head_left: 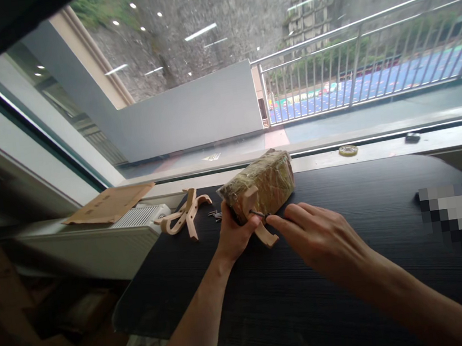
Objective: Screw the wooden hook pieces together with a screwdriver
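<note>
A block wrapped in clear tape [266,179] lies on the black table [356,281]. A curved wooden hook [258,220] rests against its near end. My left hand [234,232] is closed round the block's end and holds the hook in place. My right hand [316,235] pinches a small dark screw [259,213] at the hook, its fingers pressed together. More wooden hooks [183,216] lie in a small pile to the left, with a few loose screws [215,215] beside them.
A piece of cardboard [110,205] lies on a white radiator [138,216] at the table's left. A tape roll [348,150] and a small dark object [412,137] sit on the window sill. A blurred patch covers something at the right edge.
</note>
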`<state>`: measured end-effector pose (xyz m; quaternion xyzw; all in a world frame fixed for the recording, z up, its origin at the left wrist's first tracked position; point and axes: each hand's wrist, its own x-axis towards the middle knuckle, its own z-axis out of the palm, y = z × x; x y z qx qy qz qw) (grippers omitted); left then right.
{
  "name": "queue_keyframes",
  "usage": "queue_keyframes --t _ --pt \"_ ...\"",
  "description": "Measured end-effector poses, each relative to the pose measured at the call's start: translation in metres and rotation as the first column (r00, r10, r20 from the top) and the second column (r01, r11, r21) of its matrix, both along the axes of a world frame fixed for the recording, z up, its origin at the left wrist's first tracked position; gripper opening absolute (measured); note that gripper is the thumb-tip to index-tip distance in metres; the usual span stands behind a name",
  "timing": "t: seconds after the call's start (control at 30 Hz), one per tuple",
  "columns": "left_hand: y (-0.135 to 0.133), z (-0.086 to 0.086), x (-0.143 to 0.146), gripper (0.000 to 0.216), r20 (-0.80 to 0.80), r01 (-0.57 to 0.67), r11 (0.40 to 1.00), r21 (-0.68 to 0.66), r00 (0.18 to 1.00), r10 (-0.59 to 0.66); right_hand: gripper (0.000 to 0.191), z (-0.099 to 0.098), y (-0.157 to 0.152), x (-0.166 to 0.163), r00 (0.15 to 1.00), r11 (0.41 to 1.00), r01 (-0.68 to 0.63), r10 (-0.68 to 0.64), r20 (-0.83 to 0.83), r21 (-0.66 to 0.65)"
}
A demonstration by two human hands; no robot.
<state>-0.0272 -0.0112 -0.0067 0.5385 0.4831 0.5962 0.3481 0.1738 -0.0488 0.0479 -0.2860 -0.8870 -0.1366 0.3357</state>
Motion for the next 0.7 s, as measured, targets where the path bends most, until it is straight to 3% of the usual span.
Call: queue_keyframes --t 0.17,0.27,0.37,0.43,0.5,0.6,0.7 --pt "0.000 0.002 0.002 0.054 -0.015 0.036 0.999 0.005 0.999 -0.036 0.026 -0.012 -0.003 -0.010 0.997 0.998 0.059 -0.061 -0.044 -0.029" --pt "0.000 0.004 0.002 0.053 -0.057 0.021 0.999 0.031 0.998 -0.019 0.022 -0.021 0.001 -0.013 0.974 0.974 0.041 -0.090 -0.210 -0.224" --pt "0.000 0.004 0.001 0.055 -0.082 -0.002 0.999 0.047 0.997 0.006 0.023 -0.024 0.005 -0.011 0.931 0.887 0.000 -0.169 -0.324 -0.462" --pt "0.000 0.004 0.000 0.055 -0.081 -0.034 0.999 0.034 0.996 0.037 0.025 -0.022 0.007 -0.009 0.934 0.865 0.003 -0.182 -0.308 -0.502" --pt "0.001 0.003 -0.002 0.057 -0.086 -0.054 0.998 0.022 0.995 0.056 0.026 -0.019 0.008 -0.007 0.955 0.895 0.042 -0.166 -0.246 -0.443" --pt "0.001 0.002 -0.003 0.061 -0.086 -0.030 0.999 0.017 0.996 0.032 0.027 -0.017 0.007 -0.006 0.980 0.955 0.139 -0.170 -0.100 -0.261" --pt "0.002 0.002 -0.003 0.060 -0.059 -0.018 1.000 0.011 0.998 0.019 0.033 -0.017 0.005 -0.006 0.987 0.984 0.157 -0.155 0.031 -0.087"
